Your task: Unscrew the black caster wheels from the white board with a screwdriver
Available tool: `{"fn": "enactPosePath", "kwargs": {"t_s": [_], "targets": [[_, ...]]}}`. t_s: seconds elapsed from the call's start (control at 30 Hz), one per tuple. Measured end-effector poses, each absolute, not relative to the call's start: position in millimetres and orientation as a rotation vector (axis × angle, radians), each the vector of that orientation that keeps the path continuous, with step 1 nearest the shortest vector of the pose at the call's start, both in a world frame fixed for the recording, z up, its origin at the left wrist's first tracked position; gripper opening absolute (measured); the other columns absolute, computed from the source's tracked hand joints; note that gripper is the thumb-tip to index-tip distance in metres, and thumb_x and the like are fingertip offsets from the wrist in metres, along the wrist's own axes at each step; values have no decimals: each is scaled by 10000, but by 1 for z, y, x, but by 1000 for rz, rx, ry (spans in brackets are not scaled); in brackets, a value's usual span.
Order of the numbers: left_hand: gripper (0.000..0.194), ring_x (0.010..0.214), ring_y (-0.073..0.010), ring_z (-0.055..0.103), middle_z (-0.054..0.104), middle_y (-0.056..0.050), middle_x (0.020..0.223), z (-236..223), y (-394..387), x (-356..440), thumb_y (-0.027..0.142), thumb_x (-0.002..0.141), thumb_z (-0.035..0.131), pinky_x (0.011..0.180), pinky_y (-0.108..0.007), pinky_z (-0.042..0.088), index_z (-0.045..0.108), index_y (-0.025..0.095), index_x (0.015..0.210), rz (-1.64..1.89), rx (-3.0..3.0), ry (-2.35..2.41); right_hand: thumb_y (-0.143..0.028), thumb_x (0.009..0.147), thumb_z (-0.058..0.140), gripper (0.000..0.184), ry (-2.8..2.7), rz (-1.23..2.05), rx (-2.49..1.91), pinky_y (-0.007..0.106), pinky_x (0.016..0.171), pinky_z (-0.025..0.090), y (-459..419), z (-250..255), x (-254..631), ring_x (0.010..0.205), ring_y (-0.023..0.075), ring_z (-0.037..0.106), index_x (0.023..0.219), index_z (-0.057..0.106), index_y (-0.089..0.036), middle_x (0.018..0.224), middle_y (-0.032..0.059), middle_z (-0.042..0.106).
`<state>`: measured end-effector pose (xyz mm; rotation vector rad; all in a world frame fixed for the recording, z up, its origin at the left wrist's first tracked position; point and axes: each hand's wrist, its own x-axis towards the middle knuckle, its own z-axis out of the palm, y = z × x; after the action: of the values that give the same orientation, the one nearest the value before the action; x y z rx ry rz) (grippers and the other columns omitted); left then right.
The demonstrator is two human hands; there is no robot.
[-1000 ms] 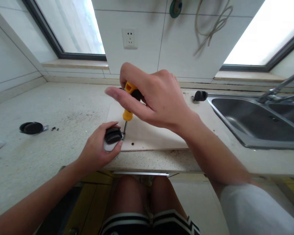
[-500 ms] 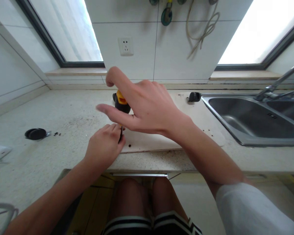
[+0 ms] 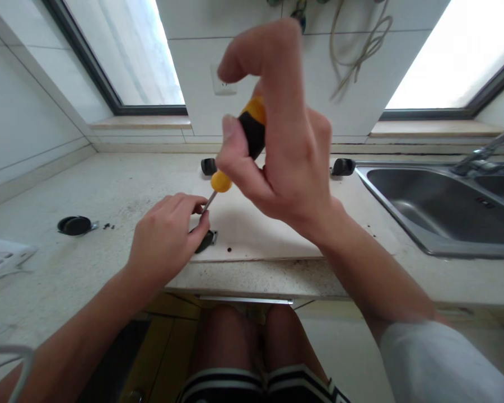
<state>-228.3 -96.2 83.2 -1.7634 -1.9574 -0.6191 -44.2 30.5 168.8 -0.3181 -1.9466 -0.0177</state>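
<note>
My right hand [image 3: 285, 145] is wrapped round a yellow and black screwdriver [image 3: 240, 150], held tilted with its thin shaft pointing down-left toward my left hand. My left hand [image 3: 166, 235] is closed over a black caster wheel [image 3: 205, 240] at the front left corner of a pale board [image 3: 269, 229] lying on the countertop. The wheel's metal plate shows just beside my fingers. The screwdriver tip is hidden behind my left fingers.
Two more black casters stand at the board's far corners, one left [image 3: 209, 166] and one right [image 3: 343, 166]. A loose caster [image 3: 74, 225] with small screws lies on the counter at left. A steel sink [image 3: 441, 207] is at right. A white object [image 3: 2, 257] lies at far left.
My right hand has risen and closed round the screwdriver handle, tilting the tool. My left hand stays over the caster at the board's corner.
</note>
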Motion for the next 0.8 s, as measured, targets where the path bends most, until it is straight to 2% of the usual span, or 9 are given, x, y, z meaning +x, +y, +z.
{"fn": "enactPosePath", "kwargs": {"t_s": [0.13,0.23,0.3,0.4,0.43,0.5,0.57,0.73,0.8], "targets": [[166,967,-280,773,825,-57,1051,106,-101,-261,365,1072,638,860,-420,590,758,251,1079,-723,-1883,-1866,-297,1097,445,284,-1747,49,-263,368,849,484,32,167,-48,955,235,689,1293,575,-137,1021,95,713],[232,938,-276,767,837,-41,1052,112,-103,-295,469,1080,661,833,-421,592,793,283,1039,-711,-1990,-1872,-253,1098,439,213,-1739,70,-276,374,919,523,30,168,-48,1005,255,705,1289,522,-205,1040,85,685],[260,815,-251,736,833,-21,993,106,-106,-330,522,1062,697,760,-406,574,816,293,1032,-695,-1935,-1930,-248,1096,456,155,-1733,65,-297,392,921,536,30,169,-47,991,274,710,1237,521,-247,1021,83,685],[345,669,-204,667,689,40,694,82,-114,-400,561,1076,679,688,-354,517,810,270,942,-679,-1773,-1914,-281,1105,472,114,-1723,68,-347,406,901,543,30,170,-46,941,284,694,1207,523,-280,977,70,685],[400,599,-179,628,583,54,571,71,-116,-423,593,1063,681,628,-317,463,789,269,855,-716,-1762,-1827,-288,1106,477,112,-1729,66,-356,408,895,545,29,170,-46,933,287,692,1207,525,-287,972,65,681],[483,514,-138,575,487,63,470,50,-120,-462,649,1028,697,555,-275,364,750,262,745,-761,-1822,-1692,-277,1100,496,108,-1737,47,-345,397,875,537,30,170,-46,916,286,689,1200,531,-297,944,50,656],[551,459,-115,551,442,62,422,32,-122,-488,695,1005,704,524,-266,314,732,247,685,-799,-1930,-1620,-244,1094,507,106,-1747,30,-299,379,855,518,30,169,-47,896,273,680,1186,540,-286,917,42,625],[712,309,-63,324,419,79,377,18,-123,-498,852,959,672,422,-246,198,702,232,610,-788,-1946,-1680,-194,1091,498,120,-1760,55,-227,352,841,505,32,169,-46,838,208,630,1185,560,-237,998,48,619],[702,329,-74,362,479,82,423,25,-121,-487,869,954,674,412,-246,212,719,233,658,-797,-1861,-1774,-185,1088,506,118,-1781,52,-242,339,842,518,30,171,-44,831,186,619,1163,575,-247,1064,51,648]]}}
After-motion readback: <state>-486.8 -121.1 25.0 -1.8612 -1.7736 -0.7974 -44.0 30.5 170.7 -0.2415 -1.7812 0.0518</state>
